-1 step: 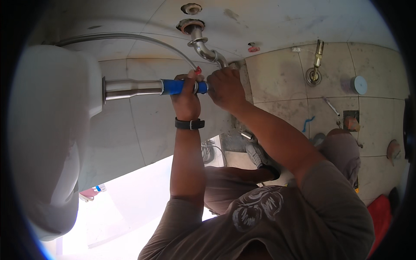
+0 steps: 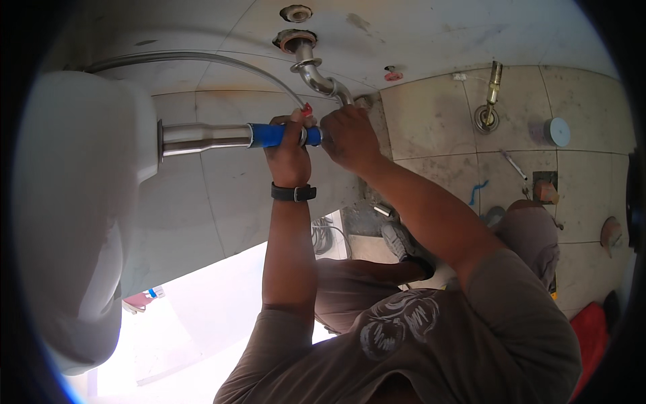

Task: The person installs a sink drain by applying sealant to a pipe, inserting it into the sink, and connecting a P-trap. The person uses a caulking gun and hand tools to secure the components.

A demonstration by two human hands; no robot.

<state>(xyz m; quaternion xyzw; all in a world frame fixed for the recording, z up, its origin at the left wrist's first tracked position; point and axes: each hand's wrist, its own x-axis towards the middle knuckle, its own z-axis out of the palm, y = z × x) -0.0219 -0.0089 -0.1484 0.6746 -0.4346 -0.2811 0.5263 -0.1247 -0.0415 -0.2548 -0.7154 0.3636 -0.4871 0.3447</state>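
A chrome drain pipe (image 2: 208,137) runs from the white basin (image 2: 74,168) at the left, with a blue wrapping (image 2: 268,135) over its end section. My left hand (image 2: 289,158) is closed around that blue part, thumb and fingers wrapped about it. Beside it my right hand (image 2: 351,140) is closed at the blue section's end, where the curved chrome trap pipe (image 2: 315,75) from the wall meets it. The right hand's fingers cover the joint, so what exactly they pinch is hidden. A grey flexible hose (image 2: 202,58) with a red end (image 2: 307,109) reaches close to my left fingers.
Two wall holes (image 2: 296,13) open above the trap. On the tiled floor at right are a brass fitting (image 2: 493,94) by a drain, a white roll (image 2: 558,132), a small metal rod (image 2: 515,165) and a blue strip (image 2: 478,192). A red cloth (image 2: 592,343) lies lower right.
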